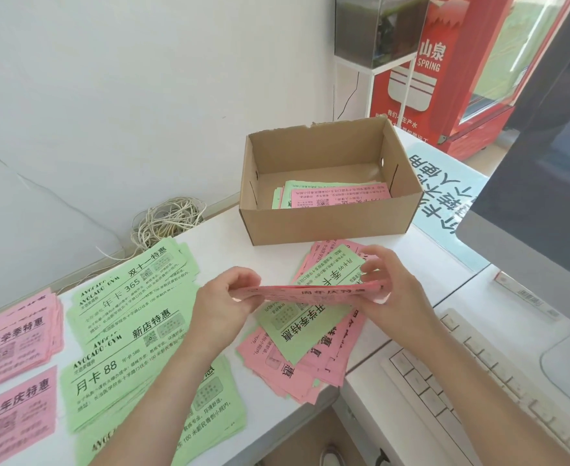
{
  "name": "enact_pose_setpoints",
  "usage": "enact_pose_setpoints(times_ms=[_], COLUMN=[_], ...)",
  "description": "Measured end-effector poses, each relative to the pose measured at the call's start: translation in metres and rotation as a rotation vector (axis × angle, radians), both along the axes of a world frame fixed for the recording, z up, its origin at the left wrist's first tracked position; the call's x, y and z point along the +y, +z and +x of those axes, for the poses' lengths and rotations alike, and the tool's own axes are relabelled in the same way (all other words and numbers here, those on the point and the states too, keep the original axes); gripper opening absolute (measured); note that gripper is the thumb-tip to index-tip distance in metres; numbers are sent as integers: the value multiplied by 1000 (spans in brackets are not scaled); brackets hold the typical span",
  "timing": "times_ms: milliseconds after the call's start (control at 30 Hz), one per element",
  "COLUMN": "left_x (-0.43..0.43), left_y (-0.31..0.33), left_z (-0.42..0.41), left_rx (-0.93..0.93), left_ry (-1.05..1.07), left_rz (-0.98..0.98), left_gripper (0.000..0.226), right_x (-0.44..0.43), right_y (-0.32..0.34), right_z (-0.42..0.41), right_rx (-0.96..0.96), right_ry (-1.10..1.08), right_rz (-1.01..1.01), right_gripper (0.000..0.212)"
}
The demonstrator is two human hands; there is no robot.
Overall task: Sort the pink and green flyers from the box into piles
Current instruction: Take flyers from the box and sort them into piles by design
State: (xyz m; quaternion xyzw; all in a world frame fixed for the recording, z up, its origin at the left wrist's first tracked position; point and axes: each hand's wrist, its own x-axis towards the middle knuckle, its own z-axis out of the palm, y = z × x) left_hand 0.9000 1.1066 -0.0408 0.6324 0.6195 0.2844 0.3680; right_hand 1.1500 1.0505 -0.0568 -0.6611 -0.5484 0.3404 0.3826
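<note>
Hands: two, left hand and right hand
Cardboard box: one
Pink sheaf held: one, sheets uncountable
Pink piles: two, upper pink pile, lower pink pile
Green piles: at least three, overlapping
Mixed heap: one
Keyboard: one

A shop counter: monitor, keyboard, red spring-water drinks fridge behind.
</note>
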Motion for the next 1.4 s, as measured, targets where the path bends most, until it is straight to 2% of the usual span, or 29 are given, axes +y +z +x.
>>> enact_pose_setpoints(times_ms=[100, 267, 400, 533, 600, 700, 800, 900, 933, 1000, 1067, 1100, 1200, 1300, 1400], left_x=[0, 0, 5, -2, -8, -23, -47, -76, -85, -106, -127, -137, -166, -193, -212], left_y=[-7, -13, -18, -4, 9, 24, 31, 35, 38, 42, 44, 45, 44, 34, 18], left_z=[2, 10, 15, 12, -2, -36, -77, -115, -127, -154, -183, -199, -248, -299, -344], left_rx=[-270, -328, -329, -319, -387, -500, -475, -448, -430, -405, -403, -416, -463, -496, -476], left_ry=[108, 88, 146, 155, 217, 303, 297, 391, 436, 519, 586, 616, 699, 751, 769], left_rz=[-43, -13, -36, 2, 27, 38, 10, 22, 35, 82, 129, 149, 182, 161, 124], left_gripper=[27, 43, 35, 29, 27, 24, 26, 27, 27, 27, 28, 28, 27, 24, 21], right_x=[5, 9, 15, 13, 15, 16, 16, 15, 15, 13, 10, 9, -4, -27, -47], right_y=[-3, 1, -7, 3, 12, 31, 43, 44, 43, 44, 46, 47, 52, 49, 31], right_z=[-9, -22, -29, -35, -37, -56, -91, -137, -151, -180, -209, -224, -272, -325, -369], right_rx=[128, 310, 333, 249, 249, 382, 500, 544, 537, 480, 323, 215, -72, -136, -218], right_ry=[-67, -246, -273, -222, -171, -40, 104, 219, 259, 381, 521, 574, 621, 632, 689], right_rz=[15, 58, 31, 83, 96, 43, -62, -186, -220, -249, -163, -88, 137, 274, 332], right_gripper=[54, 49, 50, 46, 48, 48, 42, 38, 41, 62, 79, 80, 62, 42, 34])
